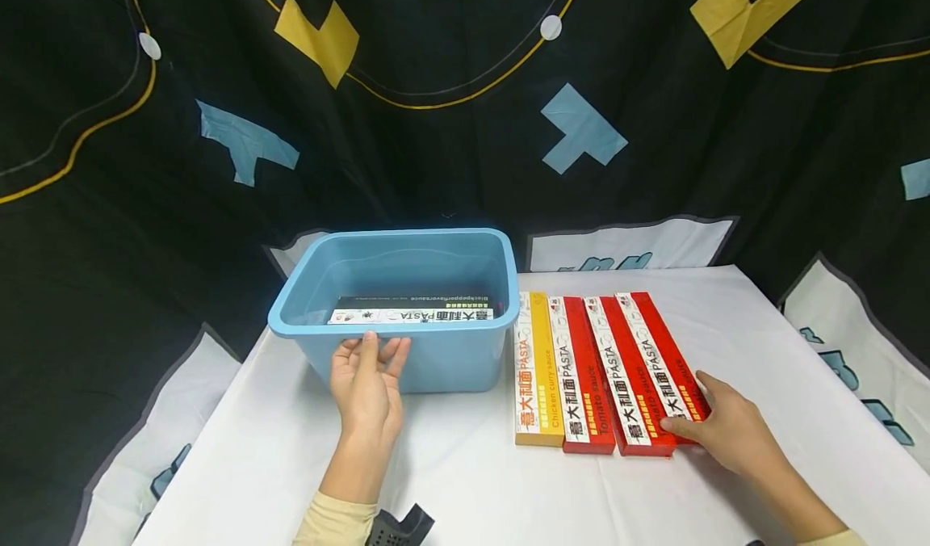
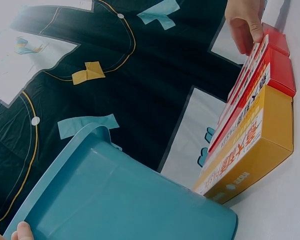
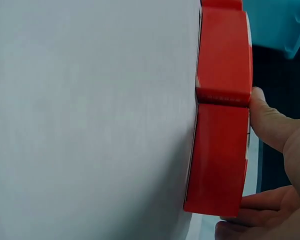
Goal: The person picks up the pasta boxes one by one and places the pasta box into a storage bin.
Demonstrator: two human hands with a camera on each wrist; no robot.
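In the head view, the left hand [image 1: 368,392] touches the front rim of a blue bin [image 1: 436,360], its fingers loosely bent at the lip; the left wrist view shows its fingertips [image 2: 24,231] at the bin's edge. Inside the bin lies a black-and-white pasta box [image 1: 414,315]. At the right, the right hand [image 1: 734,429] grips the near end of the rightmost red box [image 1: 672,352]. From the right wrist view, the thumb [image 3: 270,120] lies near the seam with the neighbouring red box [image 3: 224,55], and the fingers are at the outer side.
Beside the bin lie a yellow box [image 1: 541,368] and more red boxes [image 1: 588,376], side by side on the white table [image 1: 465,473]. A dark printed cloth [image 1: 436,166] hangs behind the table. A black object [image 1: 400,526] is by the left sleeve.
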